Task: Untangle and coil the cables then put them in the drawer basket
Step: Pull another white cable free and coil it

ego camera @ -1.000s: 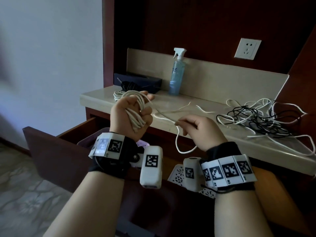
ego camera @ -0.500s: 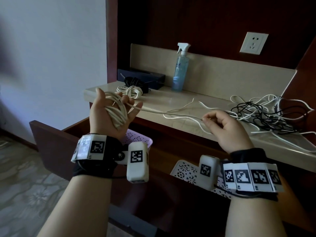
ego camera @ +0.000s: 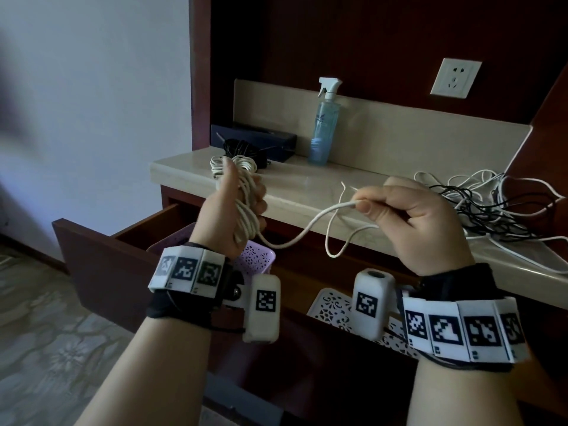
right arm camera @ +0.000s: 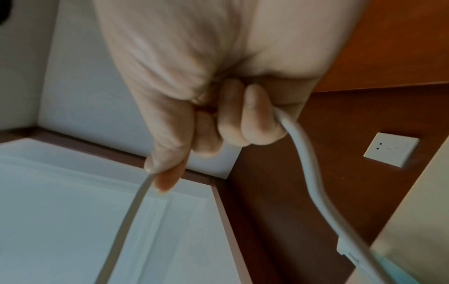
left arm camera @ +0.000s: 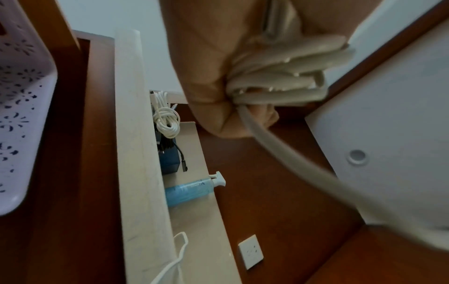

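My left hand (ego camera: 229, 210) is raised over the open drawer and grips several loops of a white cable (ego camera: 246, 207), seen bunched in the fist in the left wrist view as the white cable (left arm camera: 279, 76). The loose run of that cable sags to my right hand (ego camera: 408, 216), which pinches it between thumb and forefinger; the right wrist view shows the same cable (right arm camera: 136, 201) leaving the thumb. A purple basket (ego camera: 258, 256) and a white lace-pattern basket (ego camera: 332, 309) sit in the drawer below. A tangle of white and black cables (ego camera: 491, 207) lies on the counter at right.
A coiled white cable (ego camera: 246, 162) and a coiled black cable (ego camera: 242, 149) lie at the counter's back left by a dark box (ego camera: 270, 141). A blue spray bottle (ego camera: 324, 124) stands behind. The drawer front (ego camera: 89, 265) juts out at left. A wall socket (ego camera: 455, 78) is above.
My left hand rose and turned upright with the coil, closing round it. My right hand came closer to the left and higher, and the cable between them went slack into a hanging loop.
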Available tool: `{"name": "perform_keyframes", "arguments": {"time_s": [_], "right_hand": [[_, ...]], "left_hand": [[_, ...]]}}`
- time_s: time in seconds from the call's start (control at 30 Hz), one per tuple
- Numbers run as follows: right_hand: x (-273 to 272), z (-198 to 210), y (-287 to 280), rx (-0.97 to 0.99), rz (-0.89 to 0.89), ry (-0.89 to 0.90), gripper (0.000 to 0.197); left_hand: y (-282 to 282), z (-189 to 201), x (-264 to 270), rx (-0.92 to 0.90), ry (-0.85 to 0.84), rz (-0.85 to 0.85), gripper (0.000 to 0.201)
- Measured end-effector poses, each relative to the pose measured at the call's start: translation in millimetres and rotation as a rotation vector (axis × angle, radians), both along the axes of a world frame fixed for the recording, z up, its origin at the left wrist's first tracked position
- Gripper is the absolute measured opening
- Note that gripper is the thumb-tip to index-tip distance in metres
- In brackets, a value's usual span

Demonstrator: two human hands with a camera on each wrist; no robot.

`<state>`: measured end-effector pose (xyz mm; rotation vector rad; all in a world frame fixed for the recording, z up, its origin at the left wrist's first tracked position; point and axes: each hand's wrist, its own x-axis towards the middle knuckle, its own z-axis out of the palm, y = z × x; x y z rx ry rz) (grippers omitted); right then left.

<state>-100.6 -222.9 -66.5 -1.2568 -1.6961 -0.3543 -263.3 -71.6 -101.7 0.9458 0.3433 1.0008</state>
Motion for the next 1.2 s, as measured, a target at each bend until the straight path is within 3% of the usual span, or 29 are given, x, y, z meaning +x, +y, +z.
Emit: {"name": "perform_keyframes", "arguments": {"time_s": [0.1,0.23,0.37,0.47,0.53,0.7,0.8,0.87,1.0,1.2], "right_hand": [[-10,5,3,0.051,0.020,0.010,0.012],[-17,6,10,0.065,-0.006,0.019,0.013],[-20,5,16,0.084,-0.054,0.027,0.015],[-20,3,19,0.087,-0.075,0.043,0.015],[-20,3,20,0.080,-0.084,0.046,0.015],[-21,6,25,0.034,-0.067,0.018,0.013],[-12,6,26,-0.028,-0.063,0.070,0.011],[-6,2,27,-0.083,-0.080,0.120,0.012],[0,-10,32,-0.270,-0.094,0.179,0.012],[-6,-18,41,-0.409,-0.061,0.214,0.016]], "left_hand": [[-18,-3,7,0.141,0.253,-0.049,0.060],[-30,-15,10,0.515,0.558,-0.094,0.088],[-35,-19,12,0.697,0.496,-0.271,0.089],[-39,-17,12,0.703,0.533,-0.431,0.047],[-43,-14,13,0.696,0.563,-0.476,0.030],[-40,-17,10,0.654,0.618,-0.387,0.063],[-32,-19,7,0.508,0.507,-0.380,0.043],[-28,-17,5,0.351,0.287,-0.457,0.034],[-13,-11,2,0.188,-0.144,-0.567,0.038],[3,-6,-5,0.155,-0.372,-0.572,0.045]]}}
